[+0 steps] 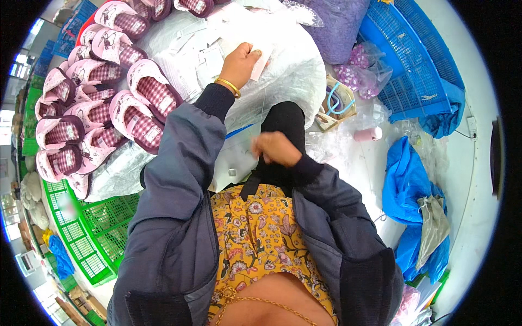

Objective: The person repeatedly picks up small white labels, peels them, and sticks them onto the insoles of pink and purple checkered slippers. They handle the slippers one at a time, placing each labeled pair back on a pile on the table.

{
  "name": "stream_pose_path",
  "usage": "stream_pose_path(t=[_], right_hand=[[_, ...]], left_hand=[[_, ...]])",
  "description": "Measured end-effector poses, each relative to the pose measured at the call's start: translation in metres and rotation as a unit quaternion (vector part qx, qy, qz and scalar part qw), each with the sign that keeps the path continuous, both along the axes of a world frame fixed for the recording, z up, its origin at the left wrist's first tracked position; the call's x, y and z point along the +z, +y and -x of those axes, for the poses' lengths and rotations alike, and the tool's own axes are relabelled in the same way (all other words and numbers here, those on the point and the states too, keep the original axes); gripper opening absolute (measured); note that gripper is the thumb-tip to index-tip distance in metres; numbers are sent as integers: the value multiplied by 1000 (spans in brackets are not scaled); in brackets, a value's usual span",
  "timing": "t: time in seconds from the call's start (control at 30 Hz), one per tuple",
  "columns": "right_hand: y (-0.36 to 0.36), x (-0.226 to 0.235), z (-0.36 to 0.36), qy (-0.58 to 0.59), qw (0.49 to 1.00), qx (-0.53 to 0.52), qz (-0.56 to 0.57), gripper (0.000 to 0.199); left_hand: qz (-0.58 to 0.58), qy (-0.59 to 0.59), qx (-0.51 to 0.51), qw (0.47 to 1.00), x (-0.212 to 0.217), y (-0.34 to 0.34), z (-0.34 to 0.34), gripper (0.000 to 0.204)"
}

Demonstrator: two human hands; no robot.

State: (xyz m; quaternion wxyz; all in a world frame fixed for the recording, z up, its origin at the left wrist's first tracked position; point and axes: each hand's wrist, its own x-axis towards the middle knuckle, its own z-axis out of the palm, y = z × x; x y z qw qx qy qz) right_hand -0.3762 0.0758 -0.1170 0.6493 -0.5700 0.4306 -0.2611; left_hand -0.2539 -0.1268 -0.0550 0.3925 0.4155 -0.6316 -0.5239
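Left hand: the left hand (241, 62) reaches forward over a heap of white paper tags (204, 60), fingers curled closed around one white tag (260, 64), pinched at its edge so it lifts clear of the rest.
Right hand: the right hand (275, 148) hovers close to the body, blurred; fingers look bunched, but I cannot tell whether it holds anything.
Tag pile: the loose tags lie on a large translucent white bag (288, 76), within easy reach straight ahead.
Slippers: pink checked slippers (103, 103) are laid in overlapping rows to the left, openings up, probably so each can be taken in turn.
Crates: a green crate (92, 233) sits lower left, blue crates (413, 65) upper right.
Other: a pink thread spool (368, 134) stands just right of the bag; blue plastic sheeting (405, 185) lies further right.
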Motion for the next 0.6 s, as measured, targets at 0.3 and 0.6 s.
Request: stream_pose_path(t=[0.3, 0.6], right_hand=[[26, 66, 13, -299, 932, -194, -70, 39], [7, 98, 20, -444, 877, -179, -47, 38]], left_hand=[[-30, 75, -29, 996, 15, 7, -9, 20], [-269, 229, -179, 918, 46, 138, -76, 31]])
